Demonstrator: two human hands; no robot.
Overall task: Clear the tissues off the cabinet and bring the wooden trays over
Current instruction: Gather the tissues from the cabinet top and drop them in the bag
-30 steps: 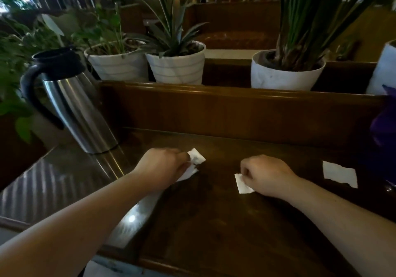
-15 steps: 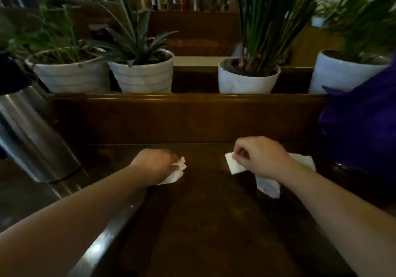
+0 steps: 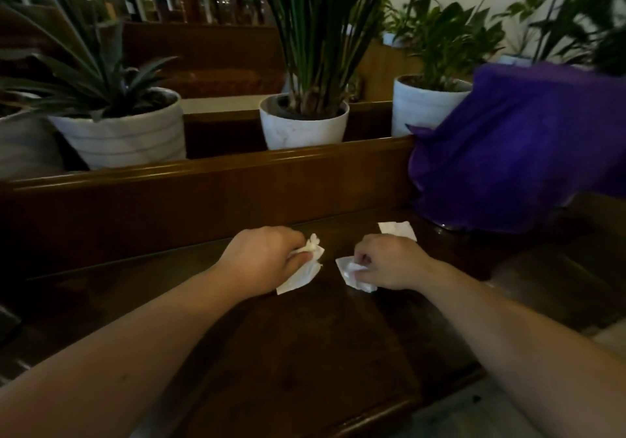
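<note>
Both hands rest on the dark wooden cabinet top (image 3: 305,353), knuckles up, each closed around white tissue. The left hand (image 3: 267,261) is curled into a loose fist, its fingers bunched on a crumpled tissue (image 3: 301,270); the crushed end pokes out above the fingertips and a flatter flap trails down onto the wood below the hand. The right hand (image 3: 393,263) is likewise curled, thumb and fingers pinched together on a second crumpled tissue (image 3: 352,273), which sticks out to the left of the fingers and lies against the cabinet surface. The two gripped tissues sit just beside each other, with a narrow strip of bare wood between them.

A third tissue (image 3: 398,230) lies flat on the cabinet top just behind the right hand, not gripped; whether the knuckles touch it cannot be told. To its right stands something draped in purple cloth (image 3: 508,153). Behind the raised wooden back rail (image 3: 210,170) stand potted plants in white pots (image 3: 305,126)
</note>
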